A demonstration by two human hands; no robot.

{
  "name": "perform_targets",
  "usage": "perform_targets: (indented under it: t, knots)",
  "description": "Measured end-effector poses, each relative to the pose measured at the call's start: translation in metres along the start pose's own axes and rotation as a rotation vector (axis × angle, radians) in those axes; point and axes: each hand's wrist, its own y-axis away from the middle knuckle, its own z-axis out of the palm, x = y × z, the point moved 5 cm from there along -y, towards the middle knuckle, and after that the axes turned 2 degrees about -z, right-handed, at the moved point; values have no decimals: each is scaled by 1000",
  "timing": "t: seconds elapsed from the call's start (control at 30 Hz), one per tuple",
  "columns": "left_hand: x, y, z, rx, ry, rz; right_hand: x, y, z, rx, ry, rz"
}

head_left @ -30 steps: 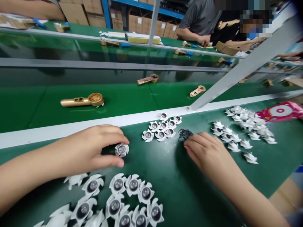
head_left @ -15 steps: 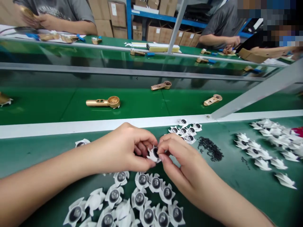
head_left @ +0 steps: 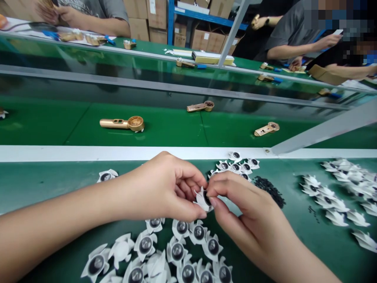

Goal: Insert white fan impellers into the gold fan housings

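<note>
I am pinching a white petalled piece between my left hand and my right hand, the fingers of both pressed together on it, just above the green worktop. My right hand is covering part of its dark round centre. A heap of matching pieces is lying on the near side, just below my wrists, while a smaller cluster is sitting beyond my hands by a white strip. Black granules are lying in a scatter just right of my right hand, with more white pieces spreading out to the right of them. Beyond the strip, gold handles are lying on a green belt. At the far side, a co-worker's arm is reaching across, with cardboard boxes stacked behind.
</note>
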Motion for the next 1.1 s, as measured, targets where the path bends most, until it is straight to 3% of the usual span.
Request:
perform_targets:
  t: [0.13,0.3,0.4,0.5,0.63,0.73,0.83,0.93,1.0,1.1]
  knots:
    - [-5,-2,-1,12,16,10,-1,9,-3,26,61,-54]
    - [-10,-6,-9,165,125,73,0,20,-7,85,161,-86]
    - [0,-4,-9,306,89,209,17,23,-10,245,-245,182]
    - [12,1,-2,438,-49,372,30,25,3,237,-864,456]
    - [16,-12,-2,374,-190,458,33,21,1,246,-1224,492]
    - [27,-44,-37,375,-443,491,45,22,-10,349,-1247,552]
    - [33,-93,-105,668,-781,181,58,24,-20,444,-1168,609]
    - [34,-136,-148,675,-891,13,64,25,-25,500,-1070,630]
    - [33,-151,-155,631,-946,-48,64,25,-26,516,-1016,631]
    - [32,-144,-134,606,-1003,-67,60,25,-25,498,-998,615]
